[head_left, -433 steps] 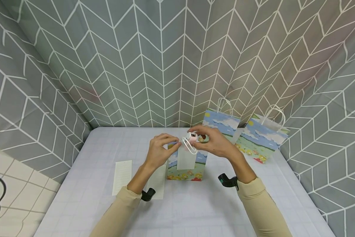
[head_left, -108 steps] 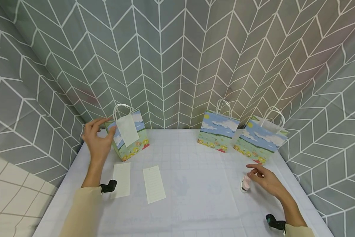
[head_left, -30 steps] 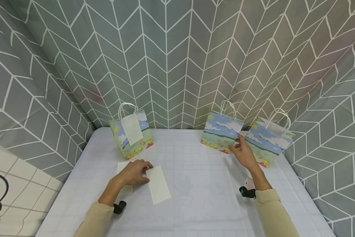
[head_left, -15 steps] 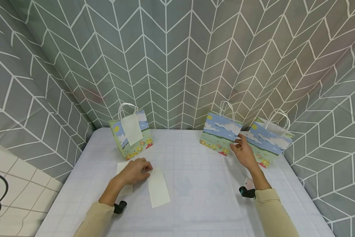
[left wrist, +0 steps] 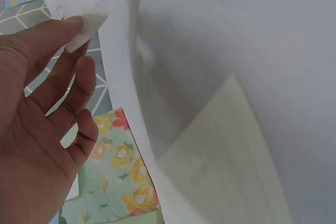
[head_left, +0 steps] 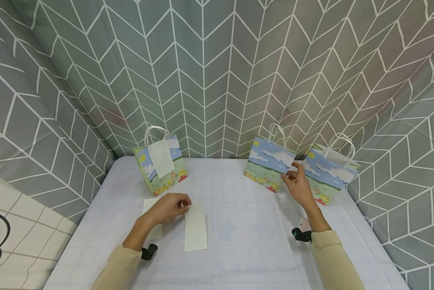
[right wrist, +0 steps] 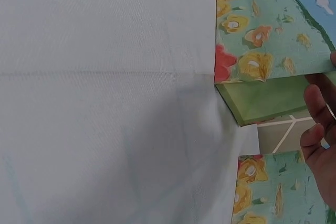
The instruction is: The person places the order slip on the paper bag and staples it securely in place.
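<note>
My left hand pinches the top end of a cream lined paper card between thumb and finger; in the left wrist view the card bends at the pinch. Under that hand lies a second lined card, partly covered. My right hand grips the right side edge of the middle paper gift bag, printed with sky, clouds and flowers. In the right wrist view its thumb is on the printed front of the bag, with fingers by the green side.
Another gift bag with a blank card on its front stands at the back left. A third bag stands right of my right hand. A pink-and-white item is partly hidden by the right wrist camera.
My left hand has taken hold of the right-hand card's top end and shifted slightly right, turning the card straighter. The middle bag has angled slightly in my right hand's grip.
</note>
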Available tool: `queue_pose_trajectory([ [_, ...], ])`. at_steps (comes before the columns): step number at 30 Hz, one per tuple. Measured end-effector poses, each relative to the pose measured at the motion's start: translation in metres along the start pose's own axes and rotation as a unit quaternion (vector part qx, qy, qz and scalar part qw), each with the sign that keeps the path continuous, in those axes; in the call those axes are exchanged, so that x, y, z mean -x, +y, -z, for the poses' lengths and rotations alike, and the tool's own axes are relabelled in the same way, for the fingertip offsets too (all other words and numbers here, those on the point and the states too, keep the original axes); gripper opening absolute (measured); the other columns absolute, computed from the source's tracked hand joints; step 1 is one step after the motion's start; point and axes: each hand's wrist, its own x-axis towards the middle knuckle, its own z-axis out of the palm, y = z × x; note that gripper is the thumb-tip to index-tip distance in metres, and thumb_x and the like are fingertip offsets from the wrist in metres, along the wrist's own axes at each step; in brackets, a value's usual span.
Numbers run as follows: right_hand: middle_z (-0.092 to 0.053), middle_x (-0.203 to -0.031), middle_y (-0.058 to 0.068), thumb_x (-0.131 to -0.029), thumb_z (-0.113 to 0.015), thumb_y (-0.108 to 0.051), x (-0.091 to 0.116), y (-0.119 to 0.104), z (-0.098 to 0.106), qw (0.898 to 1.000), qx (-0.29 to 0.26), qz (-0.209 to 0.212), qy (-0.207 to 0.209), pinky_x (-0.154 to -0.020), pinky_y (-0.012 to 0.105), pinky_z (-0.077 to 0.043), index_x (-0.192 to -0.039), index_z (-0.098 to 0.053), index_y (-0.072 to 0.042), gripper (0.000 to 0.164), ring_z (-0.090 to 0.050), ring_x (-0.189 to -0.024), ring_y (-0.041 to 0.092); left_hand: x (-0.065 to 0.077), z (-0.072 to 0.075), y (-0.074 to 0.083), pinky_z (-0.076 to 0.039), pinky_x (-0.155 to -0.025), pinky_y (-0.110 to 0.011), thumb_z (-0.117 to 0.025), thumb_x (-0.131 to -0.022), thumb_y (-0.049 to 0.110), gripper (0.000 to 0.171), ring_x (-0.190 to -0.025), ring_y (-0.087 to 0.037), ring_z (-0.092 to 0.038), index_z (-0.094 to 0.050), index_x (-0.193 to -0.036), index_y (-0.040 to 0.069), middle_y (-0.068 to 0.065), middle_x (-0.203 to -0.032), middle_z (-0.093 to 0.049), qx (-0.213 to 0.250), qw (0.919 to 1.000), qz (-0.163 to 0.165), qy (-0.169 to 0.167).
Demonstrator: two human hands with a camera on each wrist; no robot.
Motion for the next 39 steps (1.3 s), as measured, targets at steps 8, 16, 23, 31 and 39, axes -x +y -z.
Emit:
queue_pose_trajectory([
  [8, -0.056, -0.137, 0.028, -0.104, -0.053, -0.04, 0.002, -0.002, -0.001, 1.0, -0.013, 0.0, -0.011, -0.095, 0.054, -0.043, -0.158, -0.014, -0.006, 0.075, -0.052, -0.122, 0.04, -0.007, 0.002, 0.006, -0.048, -0.07, -0.024, -0.074, -0.093, 0.019, 0.009, -0.079, -0.005, -0.056, -0.072, -0.1, 0.025, 0.018, -0.09, -0.066, 0.005, 0.9994, -0.025, 0.023],
  [16, -0.062, -0.132, 0.023, -0.104, -0.055, -0.04, 0.004, -0.009, -0.01, 0.999, -0.01, 0.011, -0.033, -0.092, 0.055, -0.045, -0.159, -0.015, -0.007, 0.076, -0.054, -0.12, 0.038, -0.012, 0.004, 0.017, -0.048, -0.072, -0.025, -0.078, -0.09, 0.022, 0.009, -0.08, -0.002, -0.058, -0.072, -0.094, 0.029, 0.021, -0.088, -0.067, -0.008, 0.9947, -0.067, 0.077],
  [23, -0.066, -0.127, 0.019, -0.104, -0.056, -0.038, 0.005, -0.019, -0.021, 0.998, -0.005, 0.028, -0.051, -0.089, 0.052, -0.046, -0.157, -0.017, -0.004, 0.075, -0.056, -0.118, 0.036, -0.015, 0.006, 0.027, -0.05, -0.074, -0.026, -0.08, -0.088, 0.025, 0.009, -0.081, -0.002, -0.059, -0.073, -0.091, 0.03, 0.022, -0.088, -0.067, -0.007, 0.9902, -0.087, 0.109],
  [31, -0.066, -0.127, 0.018, -0.104, -0.057, -0.034, 0.008, -0.035, -0.034, 0.996, -0.006, 0.047, -0.074, -0.084, 0.045, -0.048, -0.156, -0.02, -0.003, 0.071, -0.057, -0.117, 0.035, -0.017, 0.007, 0.038, -0.053, -0.075, -0.031, -0.08, -0.088, 0.023, 0.008, -0.083, -0.013, -0.064, -0.074, -0.091, 0.027, 0.018, -0.088, -0.069, 0.0, 0.9866, -0.11, 0.121],
  [39, -0.069, -0.122, 0.013, -0.103, -0.059, -0.033, 0.012, -0.043, -0.053, 0.994, -0.014, 0.061, -0.092, -0.086, 0.043, -0.047, -0.155, -0.024, -0.006, 0.068, -0.059, -0.113, 0.029, -0.021, 0.006, 0.05, -0.05, -0.073, -0.028, -0.082, -0.087, 0.024, 0.01, -0.083, -0.008, -0.059, -0.074, -0.09, 0.029, 0.018, -0.088, -0.067, -0.013, 0.9707, -0.162, 0.176],
])
